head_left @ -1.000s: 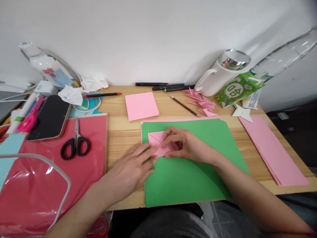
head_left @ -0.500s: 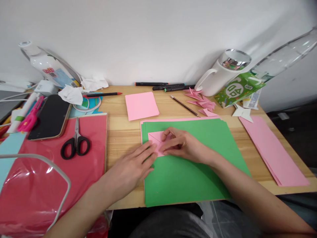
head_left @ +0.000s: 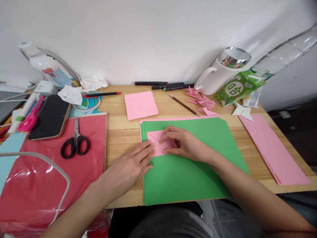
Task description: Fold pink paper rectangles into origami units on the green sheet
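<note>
A small piece of pink paper [head_left: 158,153], with diagonal fold lines at its upper left, lies on a stack of green sheets [head_left: 193,181]. The extended fingers of my left hand [head_left: 136,162] rest flat on its lower left edge. From the right, my right hand [head_left: 184,142] grips the same paper with curled fingers and thumb, covering its right part. Behind the green stack is a pile of square pink sheets [head_left: 141,105]. Folded pink paper pieces [head_left: 200,99] sit at the back right.
Black-handled scissors [head_left: 75,142] and a phone [head_left: 51,115] lie on a red plastic-covered pack [head_left: 86,178] at left. A pencil [head_left: 184,105], black markers [head_left: 151,83], a white mug [head_left: 218,76] and a green carton [head_left: 237,87] stand or lie behind. Long pink strips [head_left: 277,152] lie right.
My right fingers have shifted slightly on the pink paper, and my left fingers have drawn closer together on it. The paper stays in place; the camera view moves a little.
</note>
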Demonstrator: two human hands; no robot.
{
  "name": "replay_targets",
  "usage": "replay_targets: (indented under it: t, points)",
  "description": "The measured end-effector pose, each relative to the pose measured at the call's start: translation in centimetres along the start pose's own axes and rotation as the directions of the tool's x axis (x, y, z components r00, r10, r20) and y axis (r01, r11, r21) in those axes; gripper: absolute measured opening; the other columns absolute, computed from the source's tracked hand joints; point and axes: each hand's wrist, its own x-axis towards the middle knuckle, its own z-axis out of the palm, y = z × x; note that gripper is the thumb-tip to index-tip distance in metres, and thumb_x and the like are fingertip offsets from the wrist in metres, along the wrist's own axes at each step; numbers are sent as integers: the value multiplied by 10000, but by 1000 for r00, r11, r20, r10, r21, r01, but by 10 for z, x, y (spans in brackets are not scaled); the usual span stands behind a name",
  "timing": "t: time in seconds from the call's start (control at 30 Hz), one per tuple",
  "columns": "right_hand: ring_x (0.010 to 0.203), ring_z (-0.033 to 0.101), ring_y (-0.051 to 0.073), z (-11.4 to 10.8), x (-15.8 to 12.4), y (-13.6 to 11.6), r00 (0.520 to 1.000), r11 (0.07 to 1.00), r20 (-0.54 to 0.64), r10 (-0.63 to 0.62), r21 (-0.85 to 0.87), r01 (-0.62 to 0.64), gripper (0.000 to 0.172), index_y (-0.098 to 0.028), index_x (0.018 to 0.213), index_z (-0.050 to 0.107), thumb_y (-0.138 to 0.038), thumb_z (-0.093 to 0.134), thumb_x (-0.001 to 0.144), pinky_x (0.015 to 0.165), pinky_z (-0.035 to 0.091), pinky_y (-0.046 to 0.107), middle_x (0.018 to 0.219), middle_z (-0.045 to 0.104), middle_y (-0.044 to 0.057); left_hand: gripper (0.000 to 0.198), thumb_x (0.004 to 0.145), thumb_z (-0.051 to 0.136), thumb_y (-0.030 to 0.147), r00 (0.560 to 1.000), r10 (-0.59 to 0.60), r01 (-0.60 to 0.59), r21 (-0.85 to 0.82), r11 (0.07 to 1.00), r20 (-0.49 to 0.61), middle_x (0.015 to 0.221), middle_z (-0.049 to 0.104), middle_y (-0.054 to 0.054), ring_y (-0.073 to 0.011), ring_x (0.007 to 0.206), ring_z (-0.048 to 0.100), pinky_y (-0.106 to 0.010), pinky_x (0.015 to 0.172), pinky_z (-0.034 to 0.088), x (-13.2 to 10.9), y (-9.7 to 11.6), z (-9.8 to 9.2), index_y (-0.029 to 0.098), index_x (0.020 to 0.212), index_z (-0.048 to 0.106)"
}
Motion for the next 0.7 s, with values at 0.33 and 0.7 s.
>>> replay_targets:
  t: [0.33, 0.7]
  points:
    - [581, 447, 62, -12, -1, -6, 995, 998, 82, 58, -16, -57, 251, -200, 975, 627, -167, 703, 738, 534, 420, 213, 1019, 510, 32, 324, 951, 403, 236, 1000, 23, -23, 25, 999, 17, 1299, 554, -168, -282, 1262, 466, -423, 985, 481, 2, 1, -1, 82, 1162, 596]
    - [583, 462, 62, -18, -2, -2, 989, 997, 129, 74, 4, -75, 248, -208, 980, 611, -152, 684, 751, 538, 430, 211, 1016, 511, 21, 384, 962, 376, 297, 1000, 3, -5, 48, 999, 31, 1344, 519, -151, -274, 1293, 427, -420, 1045, 411, -2, 4, 6, 89, 1242, 536]
